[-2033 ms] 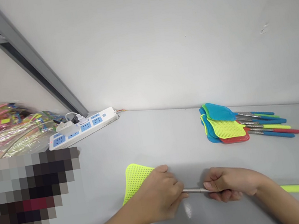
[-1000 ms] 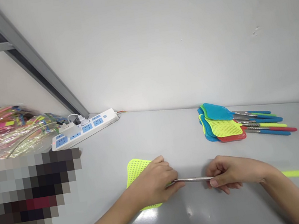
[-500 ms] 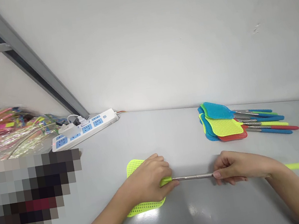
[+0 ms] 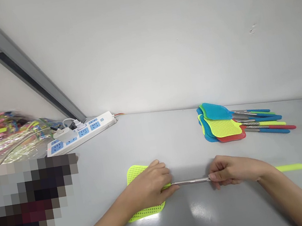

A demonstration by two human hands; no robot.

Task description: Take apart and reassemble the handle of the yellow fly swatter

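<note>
A yellow-green fly swatter [image 4: 134, 173] with a perforated square head lies across the front of the table. My left hand [image 4: 150, 183] is closed around its neck, covering much of the head. Bare metal rod [image 4: 189, 182] shows between my two hands. My right hand [image 4: 226, 170] pinches the rod further right, thumb in front. Beyond my right wrist the swatter's yellow-green grip [image 4: 291, 167] sticks out; the part under the hand and wrist is hidden.
Several blue, yellow, green and red fly swatters [image 4: 224, 126] lie stacked at the back right, handles pointing right. A white power strip [image 4: 85, 133] with plugs stands at the back left. Plastic-wrapped bundles [image 4: 9, 139] and a blurred-out patch [image 4: 33, 200] are at far left. A wall [image 4: 158, 50] rises behind.
The whole view has shifted slightly. My right hand has come slightly closer to my left along the rod, and the swatter's grip shows a little more. Both hands keep their hold.
</note>
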